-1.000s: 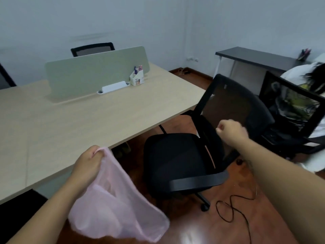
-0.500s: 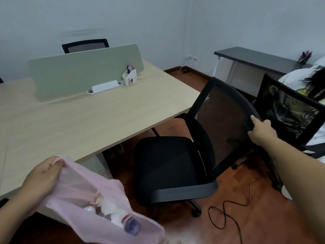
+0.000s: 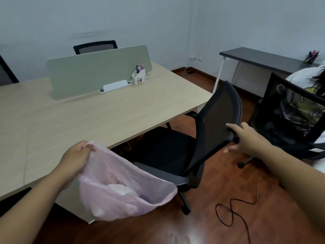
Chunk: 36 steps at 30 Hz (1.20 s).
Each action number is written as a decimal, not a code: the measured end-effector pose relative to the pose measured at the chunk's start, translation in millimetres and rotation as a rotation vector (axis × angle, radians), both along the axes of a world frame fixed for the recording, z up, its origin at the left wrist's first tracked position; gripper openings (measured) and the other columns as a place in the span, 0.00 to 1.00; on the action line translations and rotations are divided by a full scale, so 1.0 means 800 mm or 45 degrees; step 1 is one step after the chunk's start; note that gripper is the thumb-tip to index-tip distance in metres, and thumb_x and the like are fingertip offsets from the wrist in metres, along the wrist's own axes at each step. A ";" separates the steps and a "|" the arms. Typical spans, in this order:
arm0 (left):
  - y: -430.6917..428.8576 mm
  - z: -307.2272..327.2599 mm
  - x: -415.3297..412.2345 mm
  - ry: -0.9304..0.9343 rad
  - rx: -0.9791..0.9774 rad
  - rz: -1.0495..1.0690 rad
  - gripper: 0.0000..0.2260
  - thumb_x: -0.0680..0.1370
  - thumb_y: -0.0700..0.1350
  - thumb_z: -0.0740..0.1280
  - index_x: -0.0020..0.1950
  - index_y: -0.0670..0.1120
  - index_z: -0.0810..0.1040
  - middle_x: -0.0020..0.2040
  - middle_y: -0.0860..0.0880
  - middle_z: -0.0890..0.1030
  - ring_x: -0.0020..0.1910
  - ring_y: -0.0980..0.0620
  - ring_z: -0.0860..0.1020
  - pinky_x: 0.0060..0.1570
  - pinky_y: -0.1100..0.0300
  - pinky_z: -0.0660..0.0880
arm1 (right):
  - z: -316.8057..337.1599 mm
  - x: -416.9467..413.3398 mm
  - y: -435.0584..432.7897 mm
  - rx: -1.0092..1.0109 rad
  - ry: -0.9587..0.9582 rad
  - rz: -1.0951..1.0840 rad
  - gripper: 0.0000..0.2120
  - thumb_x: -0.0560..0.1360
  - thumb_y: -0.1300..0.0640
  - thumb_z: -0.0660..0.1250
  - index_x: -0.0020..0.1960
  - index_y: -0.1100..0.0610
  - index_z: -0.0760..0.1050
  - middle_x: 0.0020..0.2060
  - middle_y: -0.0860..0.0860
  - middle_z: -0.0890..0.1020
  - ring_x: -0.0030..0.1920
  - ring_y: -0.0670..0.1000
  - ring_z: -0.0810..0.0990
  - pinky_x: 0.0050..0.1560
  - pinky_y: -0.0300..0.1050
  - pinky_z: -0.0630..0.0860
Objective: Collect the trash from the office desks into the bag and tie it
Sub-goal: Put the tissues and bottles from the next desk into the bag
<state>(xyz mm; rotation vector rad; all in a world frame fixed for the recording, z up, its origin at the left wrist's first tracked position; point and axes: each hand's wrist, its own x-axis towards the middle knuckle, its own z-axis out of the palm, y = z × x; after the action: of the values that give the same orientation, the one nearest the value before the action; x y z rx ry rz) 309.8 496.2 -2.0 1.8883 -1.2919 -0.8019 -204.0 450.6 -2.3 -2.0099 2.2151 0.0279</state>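
the left hand (image 3: 75, 158) pinches a bunched bit of the rim of a thin pink bag (image 3: 123, 187), holding it up just off the near edge of the light wooden desk (image 3: 70, 124). the bag hangs open below the hand, over the floor beside the desk's near edge, and pale crumpled trash (image 3: 119, 189) lies in its bottom; what the pieces are cannot be made out. the right hand (image 3: 246, 140) is on the top edge of the backrest of a black mesh chair (image 3: 216, 124), fingers spread and laid over the frame with the thumb below it, not closed into a fist. the chair sits at the desk's right near corner, its seat partly under the desktop. toward the desk's far edge stand a green divider panel (image 3: 98, 71), a white pen holder (image 3: 139, 77) and a white tray (image 3: 115, 85) just beside it. a black cable (image 3: 232, 213) loops on the wooden floor.
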 end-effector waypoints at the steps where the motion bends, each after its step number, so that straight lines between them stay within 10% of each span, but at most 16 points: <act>1: 0.000 0.000 0.004 0.006 0.004 0.002 0.13 0.82 0.46 0.59 0.44 0.45 0.80 0.42 0.43 0.82 0.39 0.45 0.76 0.39 0.56 0.70 | 0.003 0.004 -0.003 -0.065 0.149 0.077 0.45 0.64 0.39 0.76 0.75 0.43 0.57 0.56 0.52 0.64 0.59 0.56 0.68 0.52 0.51 0.76; 8: 0.000 0.018 0.020 -0.050 -0.012 0.044 0.12 0.81 0.46 0.59 0.43 0.41 0.76 0.36 0.46 0.76 0.35 0.48 0.71 0.34 0.58 0.65 | 0.010 0.051 -0.073 -0.109 0.445 0.276 0.29 0.71 0.45 0.72 0.70 0.42 0.67 0.73 0.52 0.64 0.73 0.61 0.60 0.71 0.59 0.61; 11: -0.001 0.020 0.029 -0.081 -0.038 0.089 0.12 0.81 0.45 0.59 0.40 0.42 0.74 0.34 0.47 0.74 0.34 0.48 0.70 0.33 0.57 0.63 | 0.009 0.066 -0.103 -0.125 0.463 0.500 0.15 0.72 0.44 0.70 0.58 0.40 0.75 0.60 0.44 0.77 0.63 0.53 0.73 0.68 0.57 0.65; 15: -0.008 0.021 0.040 -0.113 -0.030 0.212 0.12 0.81 0.46 0.59 0.44 0.40 0.76 0.37 0.45 0.76 0.35 0.47 0.71 0.35 0.57 0.65 | 0.008 0.102 -0.135 -0.170 0.451 0.824 0.01 0.72 0.48 0.68 0.43 0.44 0.77 0.36 0.43 0.81 0.37 0.46 0.79 0.41 0.47 0.78; 28: -0.049 0.001 0.021 -0.064 0.020 0.575 0.11 0.78 0.49 0.61 0.42 0.46 0.79 0.39 0.44 0.77 0.37 0.46 0.73 0.40 0.55 0.68 | 0.004 0.226 -0.245 -0.119 0.236 1.120 0.16 0.76 0.51 0.62 0.64 0.46 0.74 0.56 0.51 0.81 0.53 0.56 0.80 0.41 0.45 0.72; 36: -0.069 0.007 0.010 -0.048 -0.002 0.616 0.11 0.79 0.47 0.61 0.43 0.45 0.79 0.39 0.45 0.78 0.37 0.46 0.74 0.38 0.56 0.68 | -0.009 0.250 -0.266 -0.237 0.185 1.133 0.14 0.76 0.53 0.61 0.60 0.47 0.76 0.51 0.51 0.82 0.48 0.57 0.80 0.39 0.45 0.72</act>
<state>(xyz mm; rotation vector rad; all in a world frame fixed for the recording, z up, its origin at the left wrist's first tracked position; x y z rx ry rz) 317.6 441.1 3.2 2.1012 -0.7984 -0.5116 -3.7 237.6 -9.2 -2.9945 1.2329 0.0688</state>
